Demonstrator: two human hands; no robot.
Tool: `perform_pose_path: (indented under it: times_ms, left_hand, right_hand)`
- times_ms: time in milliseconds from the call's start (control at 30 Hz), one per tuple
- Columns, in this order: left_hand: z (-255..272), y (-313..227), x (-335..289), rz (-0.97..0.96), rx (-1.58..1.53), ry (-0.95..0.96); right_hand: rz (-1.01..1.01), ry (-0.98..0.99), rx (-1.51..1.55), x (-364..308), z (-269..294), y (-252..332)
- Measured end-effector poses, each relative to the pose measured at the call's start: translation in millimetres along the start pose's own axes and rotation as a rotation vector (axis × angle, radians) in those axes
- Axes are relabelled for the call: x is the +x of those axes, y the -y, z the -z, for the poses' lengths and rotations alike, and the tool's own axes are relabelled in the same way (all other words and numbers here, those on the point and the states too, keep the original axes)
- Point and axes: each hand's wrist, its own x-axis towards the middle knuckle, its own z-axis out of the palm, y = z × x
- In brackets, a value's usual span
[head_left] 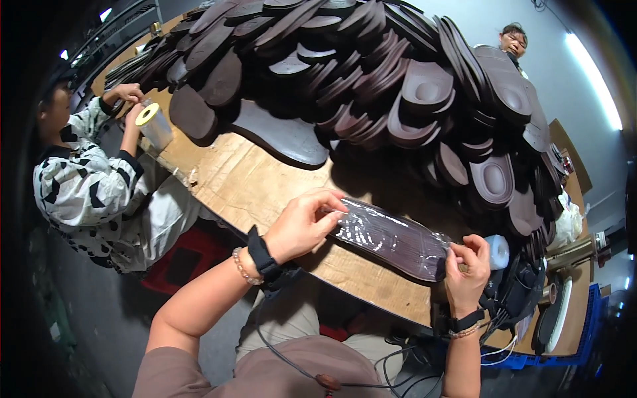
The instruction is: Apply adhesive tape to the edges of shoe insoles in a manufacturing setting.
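Note:
A dark brown shoe insole (391,242) with shiny clear plastic film over its face lies level at the front of the wooden table. At its left end, my left hand (306,222) is closed, thumb and fingers pinching the film's edge. My right hand (468,272) pinches the film at the other end, its fingers bent. Beyond my hands, a big heap of dark brown insoles (424,86) covers the back of the table. One loose insole (285,136) lies flat at the heap's near left side.
At the left, a co-worker in a black-and-white patterned top (93,186) works with both hands beside a clear film roll (156,129). Another person (513,41) is behind the heap. Right of my right hand are a bluish roll (496,252), a black bag (521,292) and cables.

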Motion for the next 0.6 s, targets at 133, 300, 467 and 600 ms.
perform_pose_path:
  times_ms: [133,300,467,600]
  left_hand:
    - [5.0,-7.2,-6.0,-0.026,0.115,-0.032]
    - [4.6,-15.7,-7.6,0.004,0.211,-0.045]
    - [2.3,-19.9,-6.4,-0.042,0.289,-0.143]
    - [2.5,-21.0,-7.2,-0.013,0.279,-0.148]
  right_hand:
    - [0.014,-0.015,0.009,-4.1,-1.7,4.4]
    - [0.051,-0.031,-0.139,-6.9,0.9,10.4]
    - [-0.076,0.045,-0.011,-7.1,3.1,14.3]
    - [0.046,0.085,-0.186,-2.1,4.4,22.5]
